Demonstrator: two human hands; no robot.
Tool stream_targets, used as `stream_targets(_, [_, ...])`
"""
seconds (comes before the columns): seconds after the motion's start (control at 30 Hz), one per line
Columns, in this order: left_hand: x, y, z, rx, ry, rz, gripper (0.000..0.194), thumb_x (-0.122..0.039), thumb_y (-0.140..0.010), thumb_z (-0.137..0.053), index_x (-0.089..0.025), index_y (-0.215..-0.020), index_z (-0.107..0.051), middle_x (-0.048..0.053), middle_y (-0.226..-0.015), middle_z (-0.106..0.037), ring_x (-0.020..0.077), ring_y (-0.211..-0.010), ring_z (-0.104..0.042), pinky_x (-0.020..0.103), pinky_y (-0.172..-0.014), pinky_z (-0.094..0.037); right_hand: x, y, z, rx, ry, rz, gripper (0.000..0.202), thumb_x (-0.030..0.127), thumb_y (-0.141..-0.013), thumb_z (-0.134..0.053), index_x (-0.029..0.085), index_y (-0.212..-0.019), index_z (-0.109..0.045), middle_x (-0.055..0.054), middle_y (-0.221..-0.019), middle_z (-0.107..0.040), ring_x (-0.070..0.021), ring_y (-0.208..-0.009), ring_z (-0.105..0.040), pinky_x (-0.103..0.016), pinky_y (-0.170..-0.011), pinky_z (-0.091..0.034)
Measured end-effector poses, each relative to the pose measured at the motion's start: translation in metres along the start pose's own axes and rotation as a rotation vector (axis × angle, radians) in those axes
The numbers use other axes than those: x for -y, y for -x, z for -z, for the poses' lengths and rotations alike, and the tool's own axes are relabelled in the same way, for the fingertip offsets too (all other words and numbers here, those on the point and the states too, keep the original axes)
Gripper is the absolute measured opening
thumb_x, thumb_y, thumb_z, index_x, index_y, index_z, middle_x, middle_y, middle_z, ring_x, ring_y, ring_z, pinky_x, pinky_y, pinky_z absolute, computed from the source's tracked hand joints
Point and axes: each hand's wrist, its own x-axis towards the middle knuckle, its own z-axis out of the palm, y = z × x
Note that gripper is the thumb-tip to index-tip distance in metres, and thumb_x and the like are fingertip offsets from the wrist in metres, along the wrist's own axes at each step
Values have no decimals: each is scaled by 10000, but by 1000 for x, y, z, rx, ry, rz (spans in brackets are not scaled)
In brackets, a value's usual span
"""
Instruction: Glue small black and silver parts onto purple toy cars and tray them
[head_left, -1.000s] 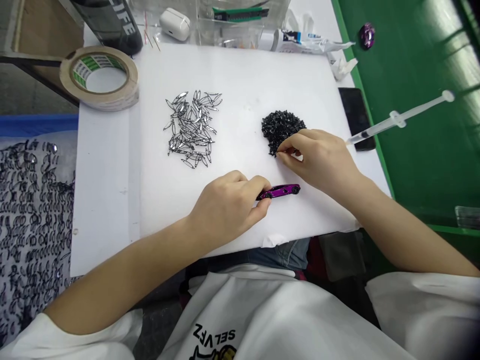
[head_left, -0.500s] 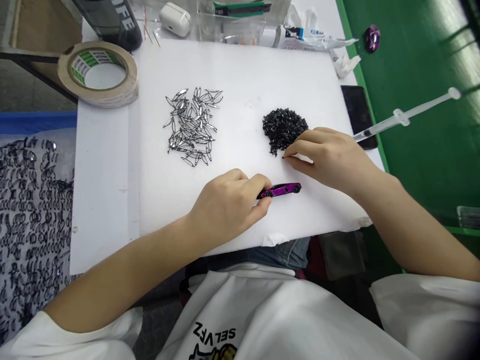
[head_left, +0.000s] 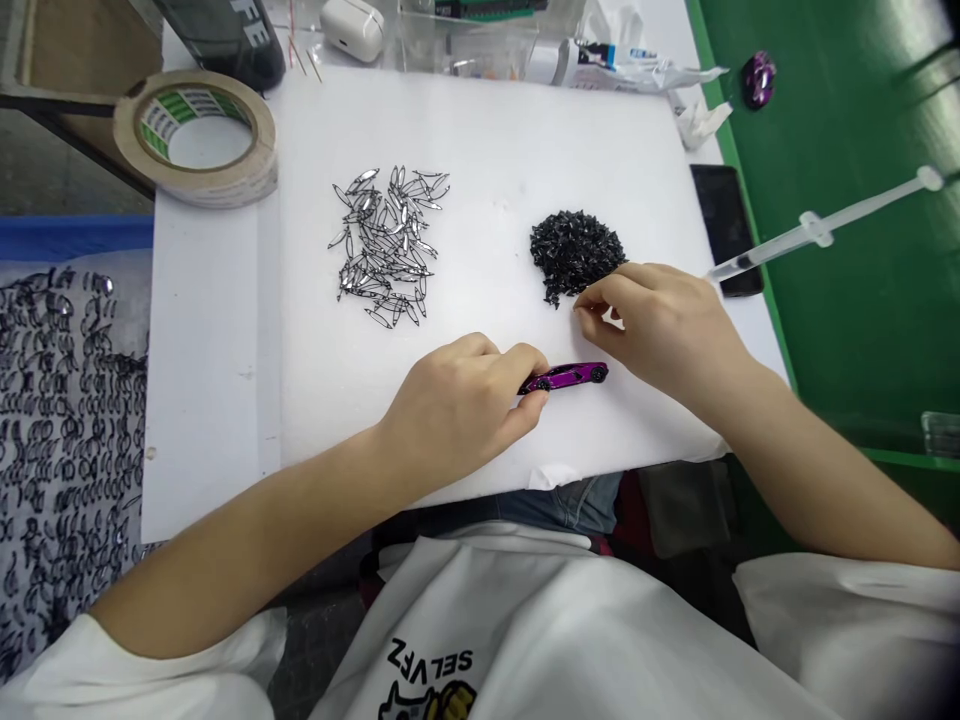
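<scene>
My left hand [head_left: 469,410] grips the front end of a purple toy car [head_left: 574,376] between thumb and fingers, over the white foam board [head_left: 480,130]. My right hand [head_left: 652,320] is at the lower right edge of a pile of small black pieces [head_left: 574,250]. Its thumb and index fingertips are pinched together; whatever is between them is too small to make out. Left of that pile lies a loose heap of thin, clear, black-edged pieces [head_left: 386,245].
A tape roll [head_left: 259,180] and a dark bottle [head_left: 225,45] stand at the back left. Along the back lie a white case [head_left: 352,28] and a tube [head_left: 622,68]. At right are a phone [head_left: 724,225], a syringe [head_left: 780,243] and another purple car [head_left: 759,80].
The whole view has shifted slightly. My right thumb and index finger have drawn closer together near the black pile. My left hand still grips the car.
</scene>
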Motion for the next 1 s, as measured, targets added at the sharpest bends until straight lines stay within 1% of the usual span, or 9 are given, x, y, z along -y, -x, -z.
stream_targets(0.1, [-1, 0, 1, 5, 6, 11, 183, -243, -855, -485, -161, -943, -623, 11, -697, -652, 154, -719, -593, 258, -623, -466, 8, 6, 11, -126, -86, 62, 99, 149, -791, -559, 170, -703, -598, -28, -626, -619, -128, -576, -542, -252, -534, -451])
stream_targets(0.17, [-1, 0, 1, 5, 5, 13, 182, -251, -858, -488, -164, -946, -621, 11, -698, -651, 153, -720, -593, 258, -625, -465, 17, 11, 19, -188, -124, 146, 63, 142, -780, -588, 179, -730, -589, -22, -642, -630, -123, -595, -551, -247, -553, -467])
stream_targets(0.23, [0, 0, 1, -1, 3, 14, 184, -261, -862, -489, -162, -943, -620, 13, -701, -652, 152, -722, -594, 257, -626, -466, 24, 15, 24, -241, -102, 242, 60, 143, -760, -616, 188, -731, -590, -10, -623, -628, -120, -583, -549, -245, -529, -456])
stream_targets(0.3, [0, 0, 0, -8, 4, 14, 185, -267, -863, -489, -162, -942, -620, 15, -706, -653, 151, -723, -594, 255, -625, -467, 29, 18, 25, -265, -69, 298, 59, 159, -747, -636, 194, -723, -595, -1, -596, -620, -119, -561, -539, -249, -500, -433])
stream_targets(0.43, [0, 0, -1, -18, 2, 5, 188, -268, -864, -489, -162, -945, -621, 15, -712, -657, 155, -728, -596, 259, -623, -468, 29, 19, 24, -238, -49, 334, 73, 203, -727, -674, 176, -739, -607, -8, -607, -633, -124, -565, -531, -263, -505, -419])
stream_targets(0.53, [0, 0, -1, -26, -6, -3, 182, -266, -864, -490, -160, -934, -621, 12, -707, -657, 153, -717, -594, 259, -617, -464, 27, 19, 24, -220, -38, 367, 74, 224, -746, -668, 180, -774, -615, -1, -617, -636, -114, -568, -520, -259, -520, -413])
stream_targets(0.63, [0, 1, -1, -30, -11, -5, 176, -265, -866, -488, -165, -931, -618, 7, -702, -655, 146, -711, -590, 252, -616, -458, 26, 20, 24, -233, -46, 381, 64, 224, -770, -649, 197, -811, -609, 13, -609, -625, -108, -571, -513, -257, -530, -404])
stream_targets(0.73, [0, 1, -2, -29, -7, -6, 172, -260, -864, -491, -169, -935, -618, 5, -703, -654, 144, -713, -589, 249, -622, -458, 26, 22, 22, -238, -65, 388, 106, 222, -757, -663, 198, -834, -595, 21, -605, -622, -109, -570, -512, -258, -539, -403])
stream_targets(1.0, [0, 1, -2, -27, 0, -7, 183, -262, -862, -495, -163, -945, -624, 8, -702, -653, 149, -714, -589, 252, -613, -462, 26, 20, 24, -224, -46, 400, 122, 226, -737, -681, 183, -817, -598, 13, -614, -642, -115, -564, -527, -259, -545, -421])
